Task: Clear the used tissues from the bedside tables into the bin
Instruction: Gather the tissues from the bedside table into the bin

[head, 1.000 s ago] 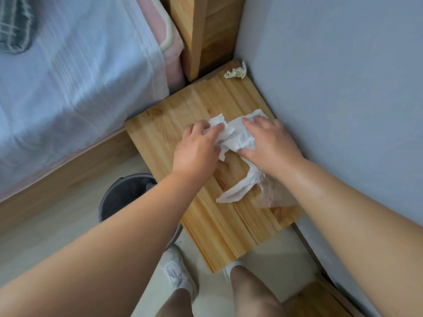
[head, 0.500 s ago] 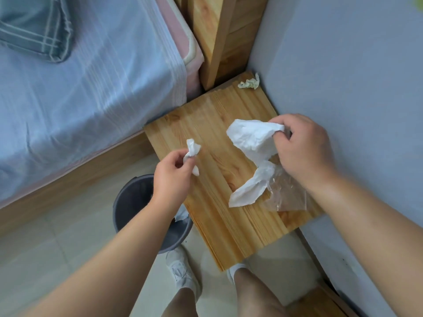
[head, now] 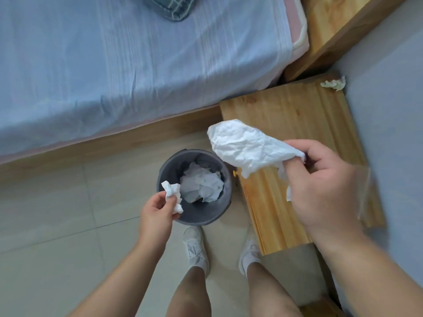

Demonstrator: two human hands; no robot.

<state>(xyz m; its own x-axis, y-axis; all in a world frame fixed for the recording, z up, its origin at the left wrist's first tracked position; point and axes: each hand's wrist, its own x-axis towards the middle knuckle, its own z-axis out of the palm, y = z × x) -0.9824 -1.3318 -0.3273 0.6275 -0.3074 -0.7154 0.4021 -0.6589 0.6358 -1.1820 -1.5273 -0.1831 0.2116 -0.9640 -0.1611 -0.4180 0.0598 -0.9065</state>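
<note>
My left hand [head: 156, 211] pinches a small crumpled white tissue [head: 172, 195] right at the near left rim of the grey bin [head: 203, 216]. White tissues [head: 201, 185] lie inside the bin. My right hand [head: 320, 186] grips a large creased white tissue [head: 247, 147] and holds it above the left edge of the wooden bedside table [head: 297, 120], just right of the bin. A clear plastic wrapper [head: 366, 195] hangs by the same hand. One small yellowish crumpled tissue [head: 334, 83] rests at the table's far right corner by the wall.
The bed with a pale blue sheet [head: 137, 65] and its wooden frame [head: 114, 145] runs along the far side. A grey wall [head: 389, 110] borders the table on the right. My feet in white shoes [head: 195, 248] stand on the tiled floor just before the bin.
Both hands lifted tissues off the table. The left hand carried the small one down to the bin's rim. The right hand swung the large one leftward, and the view tilted toward the bin.
</note>
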